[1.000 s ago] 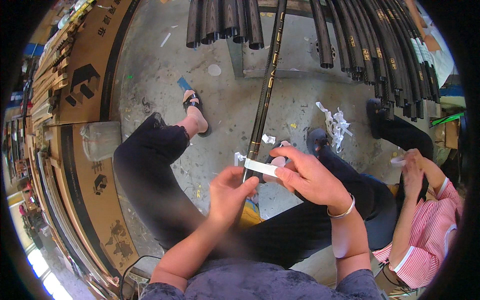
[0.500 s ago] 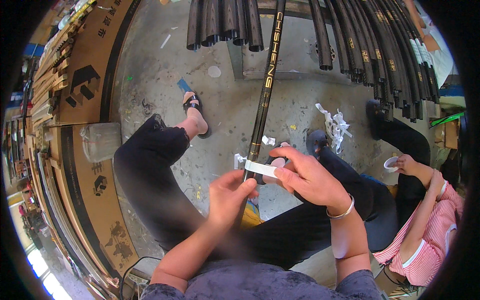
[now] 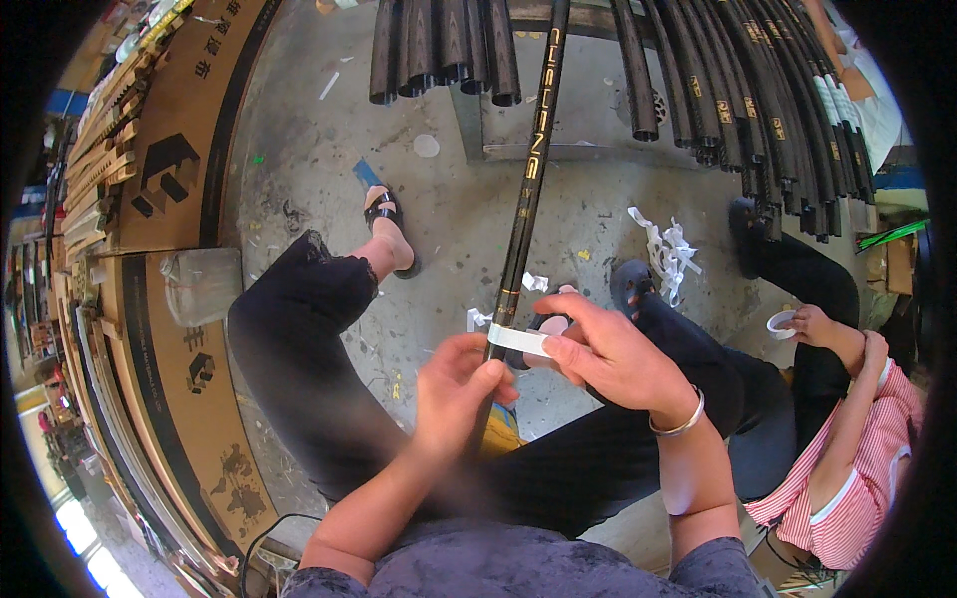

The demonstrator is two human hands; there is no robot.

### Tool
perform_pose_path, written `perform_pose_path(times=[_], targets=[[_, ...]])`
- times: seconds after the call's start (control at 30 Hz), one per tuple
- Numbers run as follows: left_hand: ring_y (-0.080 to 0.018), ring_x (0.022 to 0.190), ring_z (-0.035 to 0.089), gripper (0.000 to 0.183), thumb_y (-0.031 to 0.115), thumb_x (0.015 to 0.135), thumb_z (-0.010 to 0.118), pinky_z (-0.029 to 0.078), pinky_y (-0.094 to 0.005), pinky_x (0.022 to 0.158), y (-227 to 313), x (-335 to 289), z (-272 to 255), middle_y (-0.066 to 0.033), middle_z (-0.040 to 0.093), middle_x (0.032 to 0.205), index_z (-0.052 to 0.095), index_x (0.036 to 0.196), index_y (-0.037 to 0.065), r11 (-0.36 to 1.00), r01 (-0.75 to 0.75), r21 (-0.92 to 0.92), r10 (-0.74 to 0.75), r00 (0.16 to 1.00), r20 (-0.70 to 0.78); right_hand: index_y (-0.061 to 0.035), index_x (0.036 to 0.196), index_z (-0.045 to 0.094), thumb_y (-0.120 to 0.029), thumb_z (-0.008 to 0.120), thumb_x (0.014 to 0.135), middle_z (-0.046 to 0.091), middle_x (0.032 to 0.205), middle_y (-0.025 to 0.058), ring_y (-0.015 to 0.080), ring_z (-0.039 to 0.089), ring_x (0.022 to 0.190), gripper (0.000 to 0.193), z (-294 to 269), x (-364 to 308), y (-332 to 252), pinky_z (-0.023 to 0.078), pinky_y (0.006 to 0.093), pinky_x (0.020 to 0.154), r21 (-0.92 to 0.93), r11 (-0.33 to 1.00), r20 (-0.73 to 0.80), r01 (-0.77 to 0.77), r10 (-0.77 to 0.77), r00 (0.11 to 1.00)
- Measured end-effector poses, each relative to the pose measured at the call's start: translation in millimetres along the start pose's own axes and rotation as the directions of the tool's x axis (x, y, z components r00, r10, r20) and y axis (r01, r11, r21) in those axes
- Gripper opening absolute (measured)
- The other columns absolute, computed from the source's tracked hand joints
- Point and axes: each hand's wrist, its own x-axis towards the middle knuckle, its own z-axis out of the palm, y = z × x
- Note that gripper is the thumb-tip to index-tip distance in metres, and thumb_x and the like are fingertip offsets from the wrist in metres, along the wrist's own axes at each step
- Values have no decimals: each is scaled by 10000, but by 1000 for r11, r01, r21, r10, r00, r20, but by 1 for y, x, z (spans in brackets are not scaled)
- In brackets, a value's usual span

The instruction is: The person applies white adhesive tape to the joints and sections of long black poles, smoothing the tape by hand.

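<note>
A slim black pole (image 3: 522, 219) with gold lettering runs from the top of the view down to my hands. My left hand (image 3: 459, 384) is closed round its lower part, thumb and fingers pressed on the shaft. Just above that grip, a strip of white tape (image 3: 520, 341) lies across the pole and stretches off to the right. The free end of the tape is pinched between the thumb and fingers of my right hand (image 3: 608, 349). Whatever else my right fingers may cover is hidden.
Dark tubes (image 3: 449, 60) hang over the floor at the top, with more tubes (image 3: 768, 110) at upper right. Crumpled white tape strips (image 3: 666, 254) litter the floor. Cardboard boxes (image 3: 169, 179) line the left. At right, another person's hand (image 3: 809, 325) holds a white tape roll (image 3: 782, 324).
The pole has turned a little about its length, shifting its lettering. The tape strip's visible length to my right hand is slightly shorter. Both hands stay nearly in place.
</note>
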Motion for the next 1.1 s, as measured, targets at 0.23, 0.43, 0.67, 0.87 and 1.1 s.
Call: perform_pose_path(times=[0.23, 0.43, 0.67, 0.87, 1.1], targets=[[-185, 625, 612, 445, 274, 889, 696, 509, -286, 576, -2, -1, -1, -125, 626, 809, 407, 1123, 29, 996, -37, -82, 40, 999, 37, 23, 1199, 503, -271, 568, 948, 647, 727, 183, 267, 633, 650, 392, 1, 1, 2, 473, 358, 630, -6, 1000, -7, 31, -31, 999], [-148, 523, 529, 461, 275, 878, 710, 408, -254, 429, -1, 2, -1, -95, 587, 763, 384, 1130, 70, 989, 6, -145, 9, 995, 100, 20, 1197, 505, -277, 562, 951, 652, 758, 196, 287, 644, 688, 390, 0, 1, -1, 477, 364, 656, -25, 1000, 6, 6, -6, 1000], [-127, 488, 508, 433, 130, 806, 774, 388, -234, 397, 2, 9, -5, -70, 579, 764, 456, 1091, 64, 995, 24, -96, -3, 978, 209, 15, 1184, 515, -257, 560, 951, 647, 752, 184, 279, 642, 673, 360, -1, 2, -2, 477, 365, 637, -15, 1000, 19, 25, -24, 1000], [-138, 596, 589, 326, 106, 799, 776, 473, -250, 511, 4, 7, -1, -61, 608, 767, 545, 1021, 41, 990, 13, -137, 2, 994, 112, -6, 1177, 522, -257, 560, 949, 643, 740, 179, 282, 646, 679, 340, -1, 2, -2, 479, 362, 636, 2, 1000, 22, 11, -11, 1000], [-149, 654, 623, 273, 145, 820, 760, 510, -272, 644, 4, 4, -3, -89, 653, 754, 617, 984, -20, 997, 8, -78, -2, 997, 72, -7, 1176, 522, -268, 562, 949, 650, 758, 186, 303, 649, 691, 348, 1, 3, 0, 482, 372, 642, -11, 999, 13, 34, -34, 999]])
